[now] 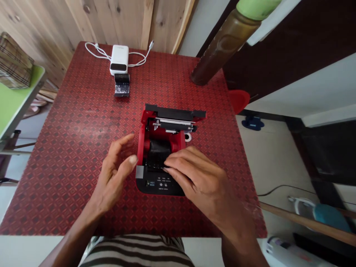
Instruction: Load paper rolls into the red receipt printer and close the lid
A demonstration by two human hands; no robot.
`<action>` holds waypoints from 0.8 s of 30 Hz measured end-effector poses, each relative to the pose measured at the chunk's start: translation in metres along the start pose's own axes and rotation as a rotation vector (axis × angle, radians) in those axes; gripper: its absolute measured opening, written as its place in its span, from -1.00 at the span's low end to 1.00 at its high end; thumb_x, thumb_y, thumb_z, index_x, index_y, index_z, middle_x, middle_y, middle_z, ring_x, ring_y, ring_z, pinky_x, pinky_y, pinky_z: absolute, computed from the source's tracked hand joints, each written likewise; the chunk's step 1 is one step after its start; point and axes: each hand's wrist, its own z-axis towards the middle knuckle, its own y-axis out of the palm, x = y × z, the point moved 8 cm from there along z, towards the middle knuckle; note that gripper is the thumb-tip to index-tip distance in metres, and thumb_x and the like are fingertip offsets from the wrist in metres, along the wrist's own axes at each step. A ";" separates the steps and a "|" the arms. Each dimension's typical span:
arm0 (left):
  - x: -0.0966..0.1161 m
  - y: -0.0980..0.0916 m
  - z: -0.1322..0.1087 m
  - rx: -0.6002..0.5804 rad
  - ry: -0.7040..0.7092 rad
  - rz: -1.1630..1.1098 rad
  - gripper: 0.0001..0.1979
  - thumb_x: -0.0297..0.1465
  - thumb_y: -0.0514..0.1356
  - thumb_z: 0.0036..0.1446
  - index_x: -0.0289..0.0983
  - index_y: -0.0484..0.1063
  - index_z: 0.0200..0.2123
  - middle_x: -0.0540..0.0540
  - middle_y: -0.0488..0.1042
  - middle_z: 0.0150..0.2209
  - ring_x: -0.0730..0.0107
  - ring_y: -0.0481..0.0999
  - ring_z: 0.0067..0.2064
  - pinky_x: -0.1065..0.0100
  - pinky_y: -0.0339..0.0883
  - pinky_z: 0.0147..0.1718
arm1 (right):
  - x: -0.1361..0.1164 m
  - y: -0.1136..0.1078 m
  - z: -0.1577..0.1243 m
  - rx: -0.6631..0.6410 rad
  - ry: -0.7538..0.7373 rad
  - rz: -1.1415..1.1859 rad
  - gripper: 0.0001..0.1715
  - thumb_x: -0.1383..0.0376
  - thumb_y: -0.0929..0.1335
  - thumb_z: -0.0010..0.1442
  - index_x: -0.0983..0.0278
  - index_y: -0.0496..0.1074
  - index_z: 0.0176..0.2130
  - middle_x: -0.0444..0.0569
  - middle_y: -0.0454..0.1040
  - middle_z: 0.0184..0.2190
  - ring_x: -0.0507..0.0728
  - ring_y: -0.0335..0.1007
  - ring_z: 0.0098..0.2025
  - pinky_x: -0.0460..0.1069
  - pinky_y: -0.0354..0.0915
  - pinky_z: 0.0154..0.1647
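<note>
A small red and black printer (161, 181) stands on the red patterned table with its lid (175, 112) raised at the back. Inside its bay lies a black roll (159, 150), its loose edge lying over the front of the bay. My right hand (194, 168) pinches that edge at its right end between thumb and fingers. Beside the printer's left wall is my left hand (118, 163), fingers apart and holding nothing, the thumb close to the printer's left side. Part of the printer's right side is hidden under my right hand.
A white power bank (119, 59) with a white cable and a small black roll (121, 85) lie at the back left of the table (83, 122). A tall brown bottle (222, 44) with a green cap stands at the back right. A white ring (188, 137) lies right of the printer.
</note>
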 end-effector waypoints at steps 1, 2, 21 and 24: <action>0.010 -0.002 0.008 0.033 0.055 0.044 -0.47 -0.03 0.35 0.45 -0.07 0.56 0.37 -0.19 0.60 0.32 -0.16 0.52 0.40 -0.13 0.40 0.38 | -0.002 -0.001 -0.003 0.010 0.006 0.000 -0.77 0.50 0.40 0.54 0.20 0.59 -0.09 -0.07 0.69 -0.21 0.12 0.61 -0.17 0.05 0.58 -0.08; 0.019 -0.002 0.016 0.047 0.107 0.085 -0.48 -0.02 0.35 0.45 -0.06 0.58 0.36 -0.18 0.58 0.34 -0.17 0.51 0.40 -0.11 0.40 0.38 | -0.004 -0.001 -0.005 0.014 0.016 -0.006 -0.76 0.52 0.40 0.54 0.21 0.58 -0.09 -0.07 0.69 -0.20 0.12 0.61 -0.16 0.05 0.58 -0.06; 0.027 0.018 0.021 0.036 0.080 -0.030 -0.48 -0.19 0.50 0.32 -0.04 0.55 0.29 -0.16 0.53 0.43 -0.06 0.45 0.51 -0.07 0.37 0.46 | -0.024 -0.006 -0.040 0.262 0.008 -0.359 -0.78 0.51 0.50 0.43 0.22 0.60 -0.01 0.12 0.79 0.01 0.29 0.73 0.06 0.18 0.64 0.07; 0.003 0.020 0.010 -0.017 -0.069 -0.096 -0.35 -0.14 0.48 0.35 -0.07 0.44 0.42 -0.20 0.48 0.49 -0.09 0.44 0.53 -0.10 0.35 0.49 | -0.021 -0.006 -0.039 0.282 0.039 -0.350 -0.86 0.44 0.50 0.46 0.18 0.60 -0.06 0.14 0.77 0.12 0.33 0.72 0.19 0.23 0.63 0.16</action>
